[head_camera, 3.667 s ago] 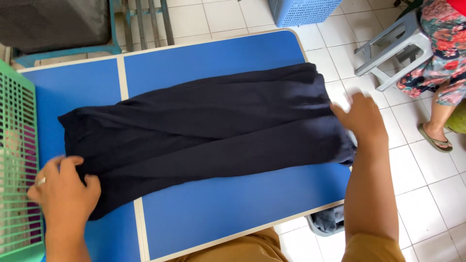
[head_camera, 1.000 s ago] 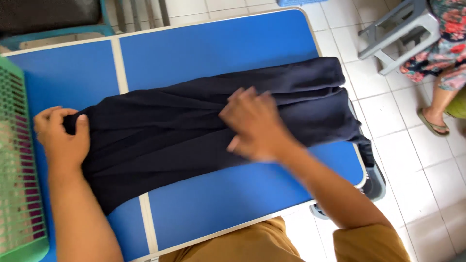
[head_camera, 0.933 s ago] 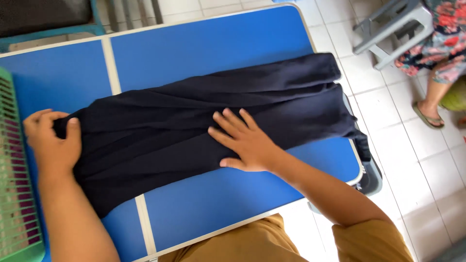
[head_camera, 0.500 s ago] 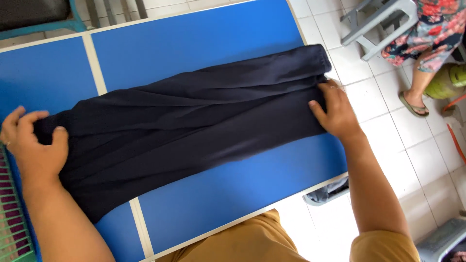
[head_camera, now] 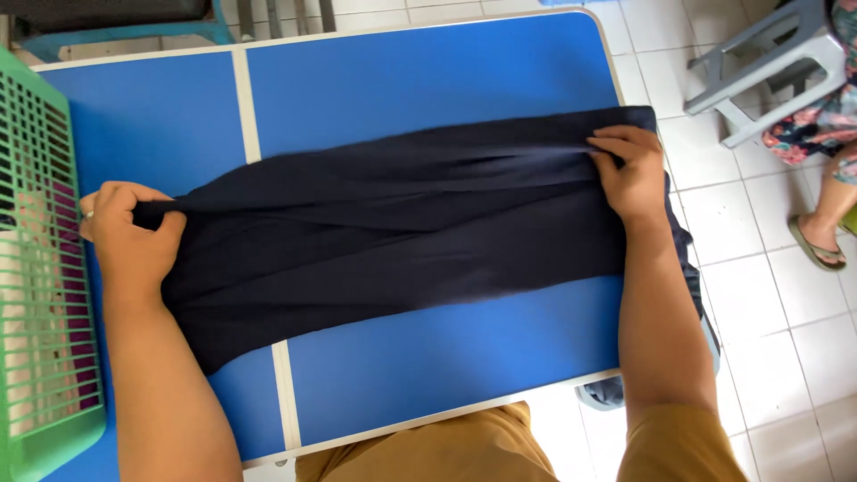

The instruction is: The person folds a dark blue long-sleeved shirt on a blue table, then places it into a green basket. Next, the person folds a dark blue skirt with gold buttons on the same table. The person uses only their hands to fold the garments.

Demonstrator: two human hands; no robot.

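Observation:
A long dark navy garment (head_camera: pixel 402 228) lies folded lengthwise across the blue table (head_camera: pixel 420 80). My left hand (head_camera: pixel 129 236) pinches its left end near the table's left side, fingers closed on the cloth. At the far right edge of the table, my right hand (head_camera: pixel 629 174) grips the garment's other end, fingers curled into the fabric. The cloth is stretched between the two hands, and a bit of it hangs over the right edge behind my forearm.
A green plastic basket (head_camera: pixel 40 268) stands at the left edge. A grey plastic stool (head_camera: pixel 759 67) is on the white tiled floor at the right, beside another person's leg and sandal (head_camera: pixel 817 241). A grey bin (head_camera: pixel 607 393) shows under the table's right corner.
My right hand slid from the garment's middle out to its right end and closed on it. The left hand kept its hold on the left end. The cloth is now pulled straighter.

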